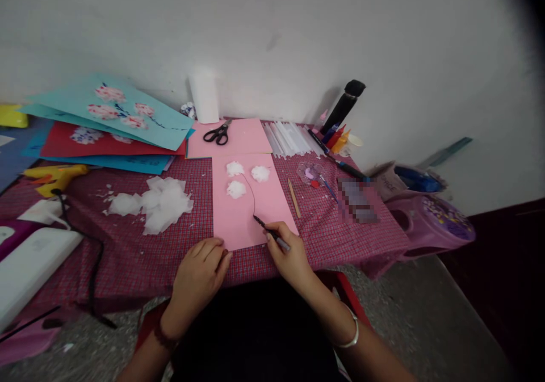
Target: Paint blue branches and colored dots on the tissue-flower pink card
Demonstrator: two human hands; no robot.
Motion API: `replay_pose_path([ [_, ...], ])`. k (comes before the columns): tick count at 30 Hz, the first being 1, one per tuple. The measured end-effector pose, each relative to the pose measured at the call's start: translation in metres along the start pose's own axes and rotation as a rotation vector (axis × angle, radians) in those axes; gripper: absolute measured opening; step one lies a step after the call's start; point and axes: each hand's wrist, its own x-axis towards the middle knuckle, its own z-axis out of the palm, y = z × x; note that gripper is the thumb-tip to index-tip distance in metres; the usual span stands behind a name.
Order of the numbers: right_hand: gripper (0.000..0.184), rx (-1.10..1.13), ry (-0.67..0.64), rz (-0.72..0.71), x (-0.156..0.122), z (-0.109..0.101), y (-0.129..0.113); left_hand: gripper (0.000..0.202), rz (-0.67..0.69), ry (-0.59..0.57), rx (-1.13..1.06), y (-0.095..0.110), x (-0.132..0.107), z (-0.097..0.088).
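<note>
1. Our right hand [293, 257] grips a dark pen [281, 244], fingers closed around it, tip at the lower end of a thin curved line [254, 194].
2. Our left hand [199, 269] lies unclenched, gripping nothing, fingertips at the lower left corner of the pink sheet [238, 226].
3. We have that sheet straight before us on the checked tablecloth [128, 257], with three white tufts [236, 189] on it.
4. To its right, we see a clear dish [303, 169] holding lilac paint [311, 173], a red dab [315, 184] by its edge.
5. Behind the dish are small bottles [341, 141]; we cannot tell how full.
6. Beyond the table's right end, a pale container [384, 182] holds something blue [417, 179] that we cannot identify.
</note>
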Motion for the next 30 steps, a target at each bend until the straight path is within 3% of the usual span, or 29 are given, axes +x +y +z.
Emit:
replay_pose_path([
  [15,0.016,-0.010,-0.031,-0.036,-0.043,0.011,-0.017,0.016,-0.018,0.016,-0.016,0.000,-0.002,0.000],
  [22,0.016,-0.025,-0.034,-0.081,-0.052,0.013,-0.018,0.013,-0.036,0.110,-0.030,0.000,-0.006,-0.001],
  [27,0.016,-0.002,-0.034,-0.072,-0.054,0.012,-0.020,0.012,-0.022,0.082,-0.025,0.000,-0.006,0.000],
  [30,0.014,0.125,-0.001,-0.019,-0.053,0.009,-0.020,0.011,-0.013,0.069,-0.017,0.000,-0.006,0.001],
])
